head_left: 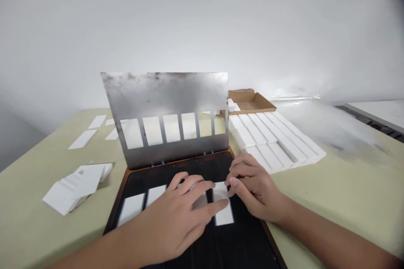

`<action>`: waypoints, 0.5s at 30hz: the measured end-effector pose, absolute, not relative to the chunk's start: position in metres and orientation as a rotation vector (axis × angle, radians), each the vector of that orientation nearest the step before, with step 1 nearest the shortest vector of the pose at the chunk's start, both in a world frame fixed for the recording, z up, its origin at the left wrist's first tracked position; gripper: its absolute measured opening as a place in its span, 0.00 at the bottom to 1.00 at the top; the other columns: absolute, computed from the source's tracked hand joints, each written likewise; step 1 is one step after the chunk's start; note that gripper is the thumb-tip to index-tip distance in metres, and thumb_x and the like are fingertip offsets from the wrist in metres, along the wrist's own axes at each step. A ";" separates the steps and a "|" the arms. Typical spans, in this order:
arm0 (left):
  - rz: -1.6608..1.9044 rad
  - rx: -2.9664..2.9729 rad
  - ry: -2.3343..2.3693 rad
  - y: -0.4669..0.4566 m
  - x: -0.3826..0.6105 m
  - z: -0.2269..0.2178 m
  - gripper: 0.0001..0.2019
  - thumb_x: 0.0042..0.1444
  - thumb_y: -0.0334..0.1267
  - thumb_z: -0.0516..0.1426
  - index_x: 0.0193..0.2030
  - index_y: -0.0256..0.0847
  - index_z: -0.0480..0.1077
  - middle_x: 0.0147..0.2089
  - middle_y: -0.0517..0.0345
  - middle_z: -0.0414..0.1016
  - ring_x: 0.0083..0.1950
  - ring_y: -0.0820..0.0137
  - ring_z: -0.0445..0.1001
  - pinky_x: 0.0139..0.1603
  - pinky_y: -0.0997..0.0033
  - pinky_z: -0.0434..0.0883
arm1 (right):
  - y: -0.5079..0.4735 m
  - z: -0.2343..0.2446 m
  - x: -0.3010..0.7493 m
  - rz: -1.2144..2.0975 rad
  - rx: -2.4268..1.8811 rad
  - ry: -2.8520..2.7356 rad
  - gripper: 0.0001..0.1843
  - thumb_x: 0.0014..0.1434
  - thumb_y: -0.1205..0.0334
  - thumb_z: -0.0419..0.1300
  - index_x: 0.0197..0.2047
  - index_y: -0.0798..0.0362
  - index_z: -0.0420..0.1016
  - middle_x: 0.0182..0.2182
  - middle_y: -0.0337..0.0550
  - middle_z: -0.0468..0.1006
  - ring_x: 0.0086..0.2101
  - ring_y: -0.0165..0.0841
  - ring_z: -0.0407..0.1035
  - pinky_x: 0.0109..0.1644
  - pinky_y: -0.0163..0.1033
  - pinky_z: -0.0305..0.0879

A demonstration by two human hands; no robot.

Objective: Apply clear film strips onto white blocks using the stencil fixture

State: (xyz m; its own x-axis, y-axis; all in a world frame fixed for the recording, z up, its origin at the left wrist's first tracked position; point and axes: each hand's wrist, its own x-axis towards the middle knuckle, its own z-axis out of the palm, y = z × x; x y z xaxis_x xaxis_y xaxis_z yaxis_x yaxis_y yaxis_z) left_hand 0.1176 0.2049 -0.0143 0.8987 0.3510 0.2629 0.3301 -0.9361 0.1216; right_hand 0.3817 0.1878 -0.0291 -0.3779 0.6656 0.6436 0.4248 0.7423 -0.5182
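A black tray-like base [202, 252] with a brown rim lies in front of me, its metal lid [167, 96] standing up on hinges. Several white cards lie in a row in the base. My left hand [186, 214] reaches over them with fingers spread, its thumb and a fingertip on the rightmost white card [223, 208]; it partly hides the cards beneath. At that card's upper right edge is my right hand [252, 189], fingers curled and thumb close to them. Whether anything sits between those fingertips is hidden. More cards [132, 208] show at the left.
Loose white cards [78, 185] are piled on the table at left, with several single ones [82, 139] behind. Right of the lid, stacked rows of white cards [274, 138] lie before an open cardboard box [259, 103]. Clear plastic wrap [341, 126] spreads farther right.
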 end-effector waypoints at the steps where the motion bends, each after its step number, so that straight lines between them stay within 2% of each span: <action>1: 0.434 3.004 0.533 0.205 0.117 -0.015 0.24 0.71 0.34 0.55 0.71 0.54 0.67 0.63 0.48 0.73 0.60 0.51 0.70 0.60 0.50 0.60 | 0.188 -0.028 0.383 0.326 -0.828 -2.006 0.17 0.70 0.72 0.56 0.32 0.51 0.81 0.32 0.43 0.83 0.40 0.39 0.70 0.48 0.51 0.69; 7: 0.476 3.002 0.565 0.207 0.115 -0.026 0.22 0.71 0.35 0.54 0.68 0.56 0.71 0.65 0.51 0.72 0.61 0.50 0.69 0.62 0.49 0.57 | 0.188 -0.025 0.387 0.338 -0.886 -1.895 0.17 0.71 0.72 0.53 0.36 0.50 0.81 0.33 0.45 0.81 0.38 0.38 0.72 0.48 0.50 0.71; 12: 0.480 3.064 0.508 0.211 0.114 -0.036 0.30 0.62 0.28 0.53 0.70 0.56 0.70 0.66 0.51 0.71 0.61 0.48 0.68 0.61 0.47 0.55 | 0.189 -0.024 0.386 0.381 -0.880 -1.880 0.16 0.71 0.72 0.54 0.35 0.52 0.80 0.32 0.44 0.81 0.37 0.36 0.73 0.47 0.49 0.71; 15: 0.444 3.077 0.481 0.213 0.114 -0.035 0.31 0.61 0.28 0.54 0.70 0.56 0.70 0.66 0.52 0.71 0.62 0.49 0.66 0.61 0.48 0.54 | 0.189 -0.023 0.386 0.386 -0.864 -1.889 0.16 0.71 0.71 0.54 0.34 0.52 0.80 0.32 0.44 0.82 0.37 0.36 0.73 0.46 0.49 0.71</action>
